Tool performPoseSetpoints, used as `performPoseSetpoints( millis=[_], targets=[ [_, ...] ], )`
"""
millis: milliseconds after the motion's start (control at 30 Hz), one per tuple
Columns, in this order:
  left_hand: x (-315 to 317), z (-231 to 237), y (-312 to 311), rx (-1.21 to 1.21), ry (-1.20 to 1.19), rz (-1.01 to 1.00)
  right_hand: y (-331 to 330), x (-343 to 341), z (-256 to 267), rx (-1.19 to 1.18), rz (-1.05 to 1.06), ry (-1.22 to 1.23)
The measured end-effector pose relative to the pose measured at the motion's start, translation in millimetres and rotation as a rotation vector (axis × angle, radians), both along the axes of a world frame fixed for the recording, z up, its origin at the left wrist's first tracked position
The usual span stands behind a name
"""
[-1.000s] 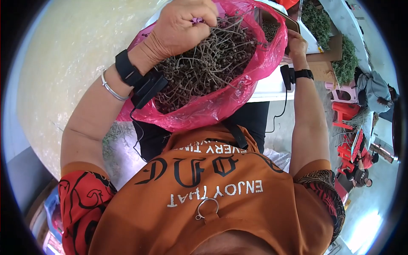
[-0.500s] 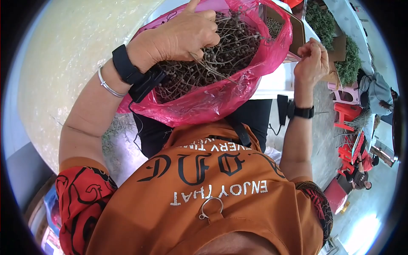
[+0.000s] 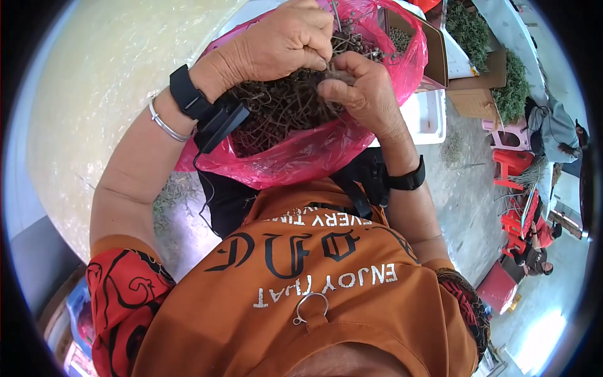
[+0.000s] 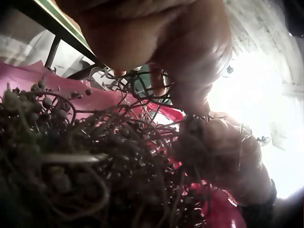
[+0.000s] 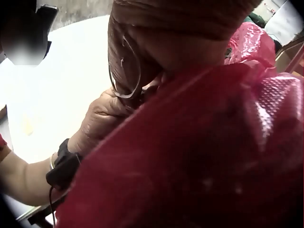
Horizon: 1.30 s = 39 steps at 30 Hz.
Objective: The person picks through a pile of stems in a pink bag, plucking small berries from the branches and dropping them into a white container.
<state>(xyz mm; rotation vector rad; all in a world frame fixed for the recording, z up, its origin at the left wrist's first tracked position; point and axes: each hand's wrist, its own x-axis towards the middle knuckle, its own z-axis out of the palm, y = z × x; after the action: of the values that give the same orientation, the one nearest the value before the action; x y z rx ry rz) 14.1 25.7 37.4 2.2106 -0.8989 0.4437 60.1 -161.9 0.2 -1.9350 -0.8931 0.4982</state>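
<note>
A pink plastic bag [image 3: 276, 164] lies wide around a heap of dry brown stems with small round heads [image 3: 276, 116]. Over the heap, my left hand [image 3: 276, 44] pinches thin stems between curled fingers and thumb. My right hand [image 3: 370, 94] meets it from the other side, thumb and forefinger closed on stems beside the left fingertips. Tangled stems [image 4: 147, 102] loop below the left hand [image 4: 156, 38] in the left wrist view. In the right wrist view the bag [image 5: 190, 156] hides most of the right fingers, and a thin curved stem [image 5: 139, 71] crosses that hand [image 5: 166, 40].
A cardboard box [image 3: 433, 47] holding small round pieces stands right of the bag, near a white tray [image 3: 433, 119]. Green plants [image 3: 512, 88] fill boxes farther right. Red stools [image 3: 512, 164] and people [image 3: 537, 261] are at the far right.
My right hand first left the box edge, then came leftward over the bag to meet my left hand. The left hand dipped, pulled stems up, and shifted slightly right.
</note>
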Motion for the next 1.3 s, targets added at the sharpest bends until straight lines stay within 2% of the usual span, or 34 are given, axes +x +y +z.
performPoseSetpoints(
  millis=[100,167,200,233,333,433,467,600,700,733,833,1000,1133,1233,1300],
  targets=[
    [-3.2,-7.7,-0.1,-0.019,0.011,0.0,-1.9,-7.2,3.9,0.11,-0.06,-0.007],
    [-4.9,-19.2,1.8,-0.215,0.24,-0.032,-4.9,-14.0,9.7,0.268,-0.113,-0.038],
    [-4.8,-22.8,3.0,-0.313,0.354,-0.045,-6.3,-15.3,11.8,0.268,-0.112,-0.038],
    [-4.8,-23.3,3.6,-0.313,0.356,-0.044,-8.1,-16.5,13.5,0.282,-0.11,-0.012],
    [-4.1,-25.3,2.7,-0.211,0.205,-0.035,-11.6,-18.0,11.8,0.306,-0.115,0.042],
    [-4.1,-31.2,0.9,-0.111,0.085,0.01,-7.8,-15.2,4.4,0.179,-0.131,-0.368],
    [-5.3,-33.0,0.5,-0.061,0.029,0.034,-7.5,-15.5,4.1,0.179,-0.128,-0.363],
    [-15.9,-32.8,-13.8,0.113,0.218,0.145,-11.6,-14.8,9.9,0.21,-0.142,-0.438],
    [-16.0,-47.6,-22.3,0.098,0.195,0.188,-11.7,-15.6,8.7,0.358,-0.215,-0.198],
    [-15.5,-51.0,-25.6,0.091,0.182,0.204,-12.5,-15.5,10.1,0.357,-0.211,-0.199],
    [-9.7,-57.2,-30.5,0.075,0.156,0.217,-16.4,-13.9,16.9,0.367,-0.2,0.183],
    [-10.0,-60.4,-41.2,-0.038,0.159,0.193,-20.3,-13.5,19.2,0.362,-0.195,0.124],
    [-8.6,-56.7,-41.4,-0.091,0.176,0.147,-20.4,-13.8,25.2,0.412,-0.195,0.225],
    [-9.6,-51.9,-36.7,-0.173,0.314,0.073,-31.2,-0.1,19.5,0.272,-0.138,0.034],
    [-9.0,-49.1,-34.7,-0.213,0.383,0.034,-38.6,2.7,23.5,0.228,-0.123,0.02]
  ],
)
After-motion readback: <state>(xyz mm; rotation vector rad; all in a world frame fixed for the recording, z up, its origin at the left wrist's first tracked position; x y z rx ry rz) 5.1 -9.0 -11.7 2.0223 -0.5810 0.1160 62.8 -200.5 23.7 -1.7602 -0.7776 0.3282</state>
